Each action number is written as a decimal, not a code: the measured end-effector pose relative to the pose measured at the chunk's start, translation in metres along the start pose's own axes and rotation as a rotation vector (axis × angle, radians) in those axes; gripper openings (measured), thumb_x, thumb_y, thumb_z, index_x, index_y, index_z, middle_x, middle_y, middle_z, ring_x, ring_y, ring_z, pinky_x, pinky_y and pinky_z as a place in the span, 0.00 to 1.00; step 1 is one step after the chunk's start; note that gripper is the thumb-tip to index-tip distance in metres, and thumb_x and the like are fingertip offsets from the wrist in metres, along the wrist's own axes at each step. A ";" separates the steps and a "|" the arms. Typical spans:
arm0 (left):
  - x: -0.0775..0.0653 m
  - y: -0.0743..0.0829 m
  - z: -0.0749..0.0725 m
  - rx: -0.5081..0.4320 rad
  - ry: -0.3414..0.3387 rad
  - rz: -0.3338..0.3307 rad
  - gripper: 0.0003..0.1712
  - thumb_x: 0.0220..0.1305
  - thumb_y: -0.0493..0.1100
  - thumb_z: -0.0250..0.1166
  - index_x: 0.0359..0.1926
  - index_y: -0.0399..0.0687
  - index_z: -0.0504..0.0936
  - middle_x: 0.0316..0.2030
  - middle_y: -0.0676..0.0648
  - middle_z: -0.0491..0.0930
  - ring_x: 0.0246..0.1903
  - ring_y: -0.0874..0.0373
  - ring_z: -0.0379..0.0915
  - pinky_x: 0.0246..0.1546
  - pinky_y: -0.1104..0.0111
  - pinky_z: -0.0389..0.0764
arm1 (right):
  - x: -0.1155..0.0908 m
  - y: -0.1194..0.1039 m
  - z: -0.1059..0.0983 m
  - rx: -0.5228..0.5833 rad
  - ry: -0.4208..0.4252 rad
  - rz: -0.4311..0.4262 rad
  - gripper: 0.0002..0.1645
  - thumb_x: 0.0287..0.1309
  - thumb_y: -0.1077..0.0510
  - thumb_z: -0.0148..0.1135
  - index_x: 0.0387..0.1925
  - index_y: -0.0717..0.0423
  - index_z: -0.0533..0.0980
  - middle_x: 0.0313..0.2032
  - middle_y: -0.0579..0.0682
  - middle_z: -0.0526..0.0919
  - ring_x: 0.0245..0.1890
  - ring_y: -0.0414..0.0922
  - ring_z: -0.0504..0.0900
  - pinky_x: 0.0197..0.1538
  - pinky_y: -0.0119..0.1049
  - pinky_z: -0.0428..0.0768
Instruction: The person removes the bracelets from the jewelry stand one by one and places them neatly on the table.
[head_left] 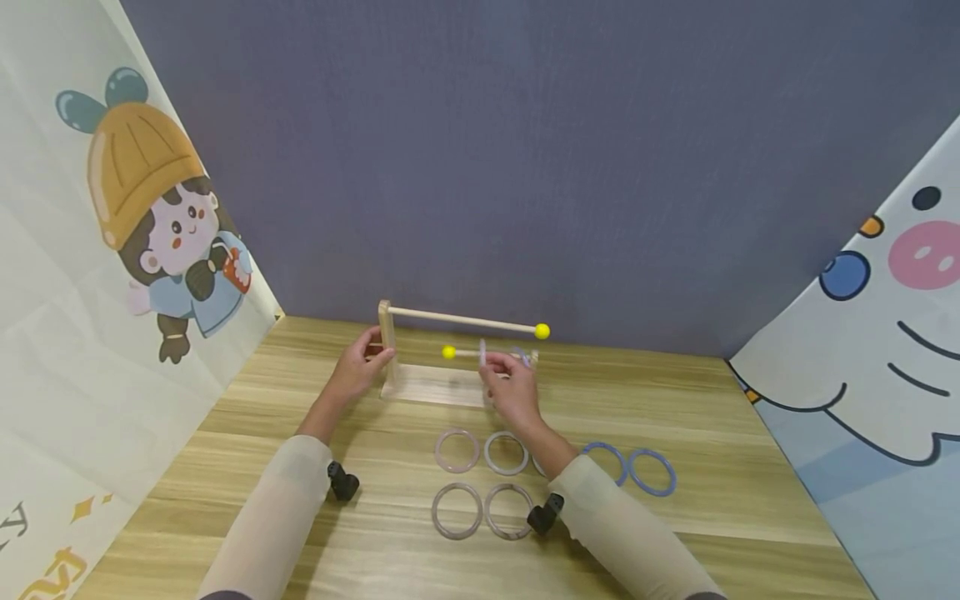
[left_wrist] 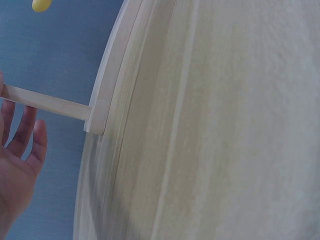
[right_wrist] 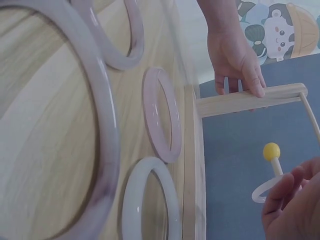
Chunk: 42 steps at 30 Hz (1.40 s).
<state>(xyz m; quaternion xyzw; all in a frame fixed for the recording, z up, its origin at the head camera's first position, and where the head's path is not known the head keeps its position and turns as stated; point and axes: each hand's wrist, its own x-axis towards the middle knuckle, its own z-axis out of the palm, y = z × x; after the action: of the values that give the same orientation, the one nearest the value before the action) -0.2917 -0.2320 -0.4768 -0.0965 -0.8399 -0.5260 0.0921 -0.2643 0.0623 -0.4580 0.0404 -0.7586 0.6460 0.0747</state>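
A wooden stand [head_left: 438, 387] has an upright post at its left end, from which an upper rod [head_left: 465, 318] runs to a yellow ball. My left hand [head_left: 358, 367] holds that post, thumb on the near side and fingers behind it. A lower rod, tipped with another yellow ball [right_wrist: 271, 151], points left from a short post at the right. With thumb and fingertips my right hand [head_left: 513, 392] pinches a pale lilac bangle [head_left: 483, 353], which encircles the lower rod behind its ball. Another purplish bangle [head_left: 522, 357] hangs farther right on this rod, partly hidden by the hand.
On the table in front of the stand lie a pink bangle [right_wrist: 149, 112], a whitish bangle [right_wrist: 131, 205] and two brownish-grey ones, the left one [head_left: 433, 511] nearer me. Blue bangles [head_left: 673, 479] lie to the right, one partly under my right forearm. A dark panel [head_left: 480, 167] stands behind.
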 end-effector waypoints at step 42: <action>0.001 0.001 0.001 0.003 0.000 -0.022 0.29 0.76 0.48 0.60 0.70 0.42 0.68 0.56 0.33 0.79 0.55 0.40 0.78 0.46 0.65 0.83 | -0.001 -0.009 0.029 0.007 -0.133 0.009 0.15 0.62 0.61 0.67 0.51 0.55 0.84 0.39 0.52 0.86 0.22 0.40 0.77 0.20 0.24 0.73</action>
<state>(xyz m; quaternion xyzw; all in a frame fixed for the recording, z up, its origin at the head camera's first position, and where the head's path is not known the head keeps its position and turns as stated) -0.2923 -0.2310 -0.4760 -0.0870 -0.8416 -0.5260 0.0862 -0.2633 0.0323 -0.4543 0.0802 -0.7599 0.6447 0.0212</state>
